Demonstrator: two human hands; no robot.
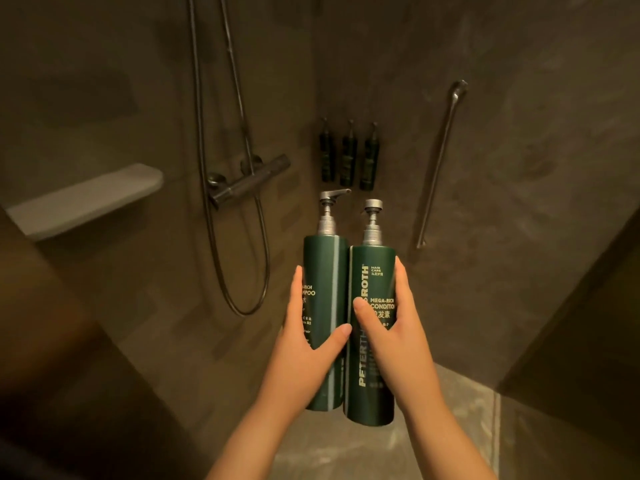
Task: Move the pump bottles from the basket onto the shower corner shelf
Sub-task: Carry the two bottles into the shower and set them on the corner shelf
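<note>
Two tall dark green pump bottles with silver pumps are held upright, side by side and touching, in the middle of the head view. My left hand (pixel 304 344) grips the shampoo bottle (pixel 325 271) from its left side. My right hand (pixel 391 337) wraps the conditioner bottle (pixel 372 278), thumb across the label. A pale corner shelf (pixel 86 199) juts from the left wall, well to the left of both bottles and bare. No basket is in view.
Three small dark dispenser bottles (pixel 348 157) hang on the far wall above the held bottles. A shower mixer bar (pixel 249 180) with a looping hose (pixel 242 271) is left of them. A slanted grab rail (pixel 438 164) runs down the right wall.
</note>
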